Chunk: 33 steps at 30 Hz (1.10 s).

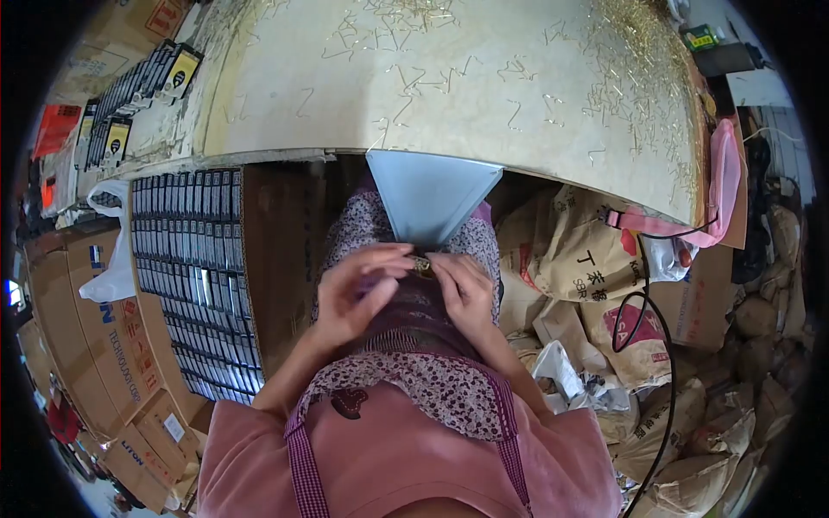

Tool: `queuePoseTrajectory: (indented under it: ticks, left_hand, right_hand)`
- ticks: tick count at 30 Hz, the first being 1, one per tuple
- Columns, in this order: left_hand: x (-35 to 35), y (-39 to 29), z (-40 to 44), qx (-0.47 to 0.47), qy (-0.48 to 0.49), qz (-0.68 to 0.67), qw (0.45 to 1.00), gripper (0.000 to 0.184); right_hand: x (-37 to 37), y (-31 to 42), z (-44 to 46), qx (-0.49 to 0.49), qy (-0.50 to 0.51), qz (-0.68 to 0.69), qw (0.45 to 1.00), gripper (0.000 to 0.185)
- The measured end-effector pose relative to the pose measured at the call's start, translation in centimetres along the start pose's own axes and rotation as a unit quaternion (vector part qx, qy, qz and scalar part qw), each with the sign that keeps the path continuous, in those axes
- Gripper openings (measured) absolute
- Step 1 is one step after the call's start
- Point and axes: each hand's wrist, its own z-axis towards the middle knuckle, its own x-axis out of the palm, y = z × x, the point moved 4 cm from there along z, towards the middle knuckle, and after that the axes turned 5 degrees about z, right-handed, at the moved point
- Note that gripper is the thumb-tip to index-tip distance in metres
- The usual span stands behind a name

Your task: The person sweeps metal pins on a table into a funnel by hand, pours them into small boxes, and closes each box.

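Observation:
My right hand (465,292) is closed in a pinch on a small gold-coloured metal piece (422,265) over my lap, too small to make out fully. Beside it, my left hand (358,289) has its fingers stretched and the thumb apart, slightly blurred. Its fingertips come close to the metal piece; whether they touch it I cannot tell. A grey-blue tapered chute (434,192) hangs from the table edge just beyond both hands. Bent gold-coloured wire pieces (423,82) are scattered over the pale tabletop (319,129).
A denser heap of wire pieces (635,78) covers the table's right side. At left stands a carton (190,276) packed with rows of dark boxes. Paper sacks (596,250) fill the right, where a black cable (672,380) and pink strap (725,173) hang.

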Motion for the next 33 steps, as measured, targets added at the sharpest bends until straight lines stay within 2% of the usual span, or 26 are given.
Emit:
queuePoseTrajectory:
  ticks: [3,4,8,9,11,13,19,23,24,28,33]
  left_hand:
    - [-1.6,1.1,0.1,0.016,-0.103,0.088,0.991,0.037]
    - [-1.6,1.3,0.2,0.017,-0.102,0.088,0.991,0.037]
    - [-0.2,2.6,0.6,-0.031,0.019,0.145,0.989,0.040]
    - [0.1,2.8,0.6,-0.031,0.019,0.144,0.989,0.040]
    - [0.4,3.4,0.3,-0.085,-0.035,-0.011,0.996,0.044]
    - [0.7,4.1,-0.1,-0.134,-0.089,-0.166,0.973,0.048]
    - [1.2,4.2,-0.7,-0.090,-0.043,-0.119,0.988,0.055]
    - [1.1,3.9,-0.5,-0.100,-0.043,-0.170,0.979,0.055]
    - [1.1,4.0,-0.5,-0.101,-0.042,-0.171,0.979,0.055]
    - [1.1,3.6,-0.3,-0.043,-0.002,-0.115,0.992,0.054]
    - [1.4,4.1,-0.7,-0.067,0.006,-0.084,0.994,0.053]
  right_hand:
    - [0.1,-0.3,0.1,0.011,0.017,0.007,1.000,0.014]
    - [0.1,-0.2,0.1,0.011,0.016,0.006,1.000,0.014]
    - [-0.2,-1.1,0.1,0.172,-0.043,0.195,0.965,0.015]
    - [-0.3,-1.1,-0.1,0.173,-0.043,0.194,0.965,0.015]
    - [-0.4,-1.5,-0.6,0.185,-0.031,0.249,0.950,0.016]
    - [-0.4,-1.8,-0.9,0.194,-0.019,0.304,0.933,0.017]
    - [0.3,-1.2,-1.1,0.252,0.002,0.322,0.913,0.016]
    - [0.2,-2.4,-2.3,0.310,-0.073,0.408,0.856,0.017]
    - [0.0,-2.4,-2.3,0.311,-0.074,0.408,0.855,0.017]
    - [0.2,-2.7,-1.4,0.316,0.046,0.480,0.817,0.014]
    - [-0.1,-3.3,-1.6,0.322,0.098,0.393,0.856,0.011]
